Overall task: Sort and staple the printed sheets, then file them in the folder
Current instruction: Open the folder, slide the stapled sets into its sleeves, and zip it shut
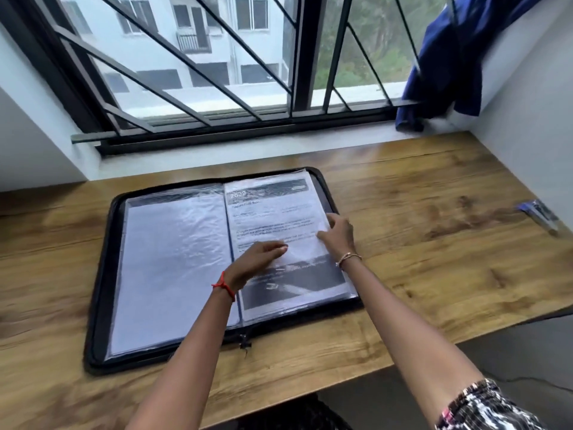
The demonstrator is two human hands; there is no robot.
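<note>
A black zip folder (102, 274) lies open on the wooden desk, with clear plastic sleeves on both sides. The left sleeve (173, 259) shows a plain white page. In the right sleeve sits a printed sheet (273, 209) with a dark header and a dark picture at the bottom. My left hand (257, 259) rests flat on the middle of that printed sheet, fingers straight. My right hand (338, 237) is at the sleeve's right edge, fingers bent over the edge; whether they pinch it is unclear.
The wooden desk (434, 243) runs under a barred window (217, 88). A blue stapler-like object (539, 215) lies at the desk's far right. A blue cloth (459, 57) hangs at the right end of the window sill.
</note>
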